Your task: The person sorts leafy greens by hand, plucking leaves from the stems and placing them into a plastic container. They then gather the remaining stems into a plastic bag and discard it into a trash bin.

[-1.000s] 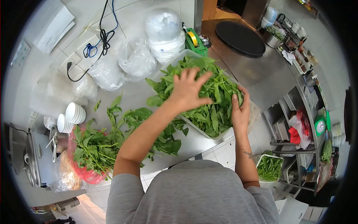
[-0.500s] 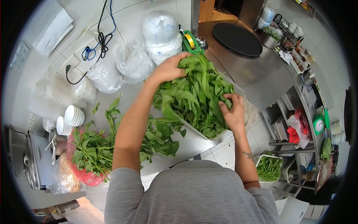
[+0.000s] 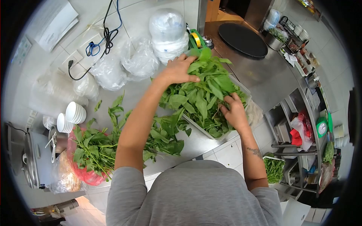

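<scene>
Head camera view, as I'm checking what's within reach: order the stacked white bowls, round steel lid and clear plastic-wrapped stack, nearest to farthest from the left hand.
From the left hand:
1. Clear plastic-wrapped stack, just beyond it.
2. Stacked white bowls, to the left.
3. Round steel lid, far left.
</scene>
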### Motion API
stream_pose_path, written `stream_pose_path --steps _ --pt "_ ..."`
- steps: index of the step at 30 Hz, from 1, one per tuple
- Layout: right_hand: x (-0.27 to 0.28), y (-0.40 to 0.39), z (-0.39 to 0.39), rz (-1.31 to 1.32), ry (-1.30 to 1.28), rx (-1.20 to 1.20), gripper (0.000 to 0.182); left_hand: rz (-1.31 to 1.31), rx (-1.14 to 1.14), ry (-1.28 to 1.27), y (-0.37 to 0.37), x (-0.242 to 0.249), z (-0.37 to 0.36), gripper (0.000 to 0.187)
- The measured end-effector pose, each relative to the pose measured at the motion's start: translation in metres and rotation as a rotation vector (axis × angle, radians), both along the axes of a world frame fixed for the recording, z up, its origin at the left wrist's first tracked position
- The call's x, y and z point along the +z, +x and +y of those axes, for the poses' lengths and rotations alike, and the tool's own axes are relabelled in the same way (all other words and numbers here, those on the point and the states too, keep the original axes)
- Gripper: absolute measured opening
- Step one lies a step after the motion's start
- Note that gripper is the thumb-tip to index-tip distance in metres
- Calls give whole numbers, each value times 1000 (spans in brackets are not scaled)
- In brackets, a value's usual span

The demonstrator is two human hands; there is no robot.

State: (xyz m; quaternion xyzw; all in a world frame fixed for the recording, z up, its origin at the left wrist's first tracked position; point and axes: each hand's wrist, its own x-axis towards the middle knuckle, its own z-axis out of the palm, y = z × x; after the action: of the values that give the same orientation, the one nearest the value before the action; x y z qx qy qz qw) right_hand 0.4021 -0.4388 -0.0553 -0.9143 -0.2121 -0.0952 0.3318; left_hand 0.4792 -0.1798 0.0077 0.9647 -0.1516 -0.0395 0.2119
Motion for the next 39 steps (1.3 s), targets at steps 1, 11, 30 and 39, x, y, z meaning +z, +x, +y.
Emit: stream_pose_path --steps 1,11,30,39 --pt "10 -2 -1 48 49 -17 23 -111 1 14 -11 7 -5 70" --pt "33 7 -14 138 371 -52 38 135 -138 72 -106 -30 -98 46" --pt "-16 119 33 15 352 258 46 -110 -88 17 -85 -80 -108 34" --pt "-4 118 23 109 589 173 26 -115 -115 -238 -94 -7 -74 40"
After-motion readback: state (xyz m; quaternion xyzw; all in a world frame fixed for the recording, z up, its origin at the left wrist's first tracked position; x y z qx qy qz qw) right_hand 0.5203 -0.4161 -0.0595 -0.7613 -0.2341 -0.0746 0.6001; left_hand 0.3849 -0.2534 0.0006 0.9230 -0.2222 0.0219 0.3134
